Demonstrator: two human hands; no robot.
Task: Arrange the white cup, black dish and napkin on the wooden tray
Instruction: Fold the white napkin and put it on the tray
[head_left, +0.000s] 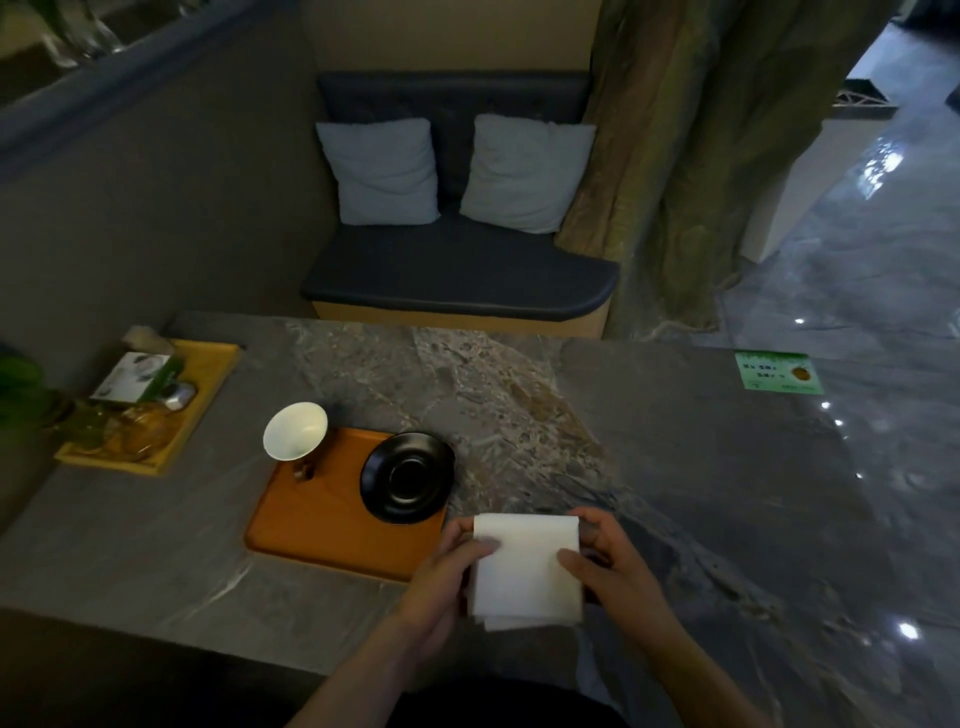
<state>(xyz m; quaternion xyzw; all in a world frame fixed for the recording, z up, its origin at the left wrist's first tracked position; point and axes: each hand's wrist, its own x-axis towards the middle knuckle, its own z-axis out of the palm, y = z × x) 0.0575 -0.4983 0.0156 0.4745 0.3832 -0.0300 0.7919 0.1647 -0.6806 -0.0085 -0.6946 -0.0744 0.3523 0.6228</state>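
A folded white napkin (527, 566) is held over the table just right of the wooden tray (322, 525). My left hand (447, 571) grips its left edge and my right hand (608, 561) grips its right edge. The black dish (408, 477) rests on the tray's far right part, its rim overhanging the tray's edge. The white cup (295, 431) stands at the tray's far left corner, and whether it stands fully on the tray I cannot tell. A small brown object (303, 472) lies on the tray just in front of the cup.
A yellow tray (150, 410) with a box, glass items and a plant stands at the far left of the grey stone table (649, 441). A green card (777, 372) lies at the far right. A cushioned bench (457, 280) stands behind the table.
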